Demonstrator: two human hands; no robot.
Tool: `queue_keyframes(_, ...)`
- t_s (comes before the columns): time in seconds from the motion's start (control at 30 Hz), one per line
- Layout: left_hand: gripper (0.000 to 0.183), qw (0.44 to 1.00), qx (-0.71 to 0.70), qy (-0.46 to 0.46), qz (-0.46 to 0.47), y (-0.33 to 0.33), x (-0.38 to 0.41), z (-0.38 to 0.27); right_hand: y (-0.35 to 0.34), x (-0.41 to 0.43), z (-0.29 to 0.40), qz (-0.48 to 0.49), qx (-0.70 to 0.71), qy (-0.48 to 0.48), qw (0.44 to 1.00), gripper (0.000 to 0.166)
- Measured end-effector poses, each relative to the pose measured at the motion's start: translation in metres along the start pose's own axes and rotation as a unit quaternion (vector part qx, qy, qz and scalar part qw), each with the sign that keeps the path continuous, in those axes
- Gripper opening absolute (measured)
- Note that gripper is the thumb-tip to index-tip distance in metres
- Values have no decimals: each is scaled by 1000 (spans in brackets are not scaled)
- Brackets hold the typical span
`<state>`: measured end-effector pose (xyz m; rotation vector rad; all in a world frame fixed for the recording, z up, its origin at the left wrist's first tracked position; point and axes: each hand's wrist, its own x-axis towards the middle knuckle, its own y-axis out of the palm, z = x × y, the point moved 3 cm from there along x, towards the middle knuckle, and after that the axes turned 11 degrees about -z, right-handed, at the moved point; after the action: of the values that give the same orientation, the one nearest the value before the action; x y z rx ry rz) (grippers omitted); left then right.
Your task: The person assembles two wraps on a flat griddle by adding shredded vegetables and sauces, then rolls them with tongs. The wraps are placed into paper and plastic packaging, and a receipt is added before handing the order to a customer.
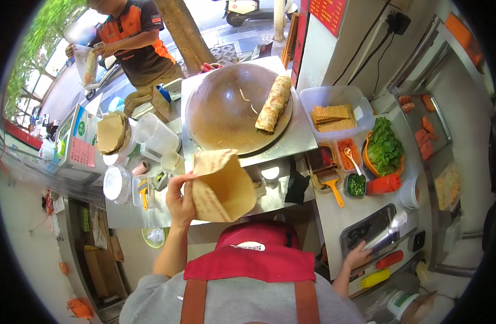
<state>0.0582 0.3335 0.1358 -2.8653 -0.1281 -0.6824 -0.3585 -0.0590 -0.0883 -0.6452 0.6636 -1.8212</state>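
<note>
My left hand (182, 198) holds a brown paper bag (236, 188), its wide mouth spread, in front of the round griddle (227, 109). On the griddle's right side lies a rolled filled crepe (274, 104), with thin pale shreds to its left. Over at the lower right, my right hand (358, 256) is at a blurred, shiny metal utensil (383, 235), above a dark rectangular tray (347, 239); its fingers seem closed around the utensil's near end.
Right of the griddle stand a plastic box of crackers (341, 91), a sauce tray with an orange-handled brush (333, 190), chopped greens (355, 185), lettuce (383, 150) and a red squeeze bottle (383, 184). Left are clear containers (157, 135) and paper bags (110, 131). A person (134, 44) stands beyond the counter.
</note>
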Motion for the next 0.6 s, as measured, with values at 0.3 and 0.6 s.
queue_keyframes(0.3, 21, 811, -506, -281, 84, 61, 94, -3, 70, -86, 318, 682, 229, 28, 695, 34)
queue_keyframes(0.6, 26, 682, -581, -412, 163, 253, 156, 32, 131, -27, 406, 765, 6, -119, 633, 25)
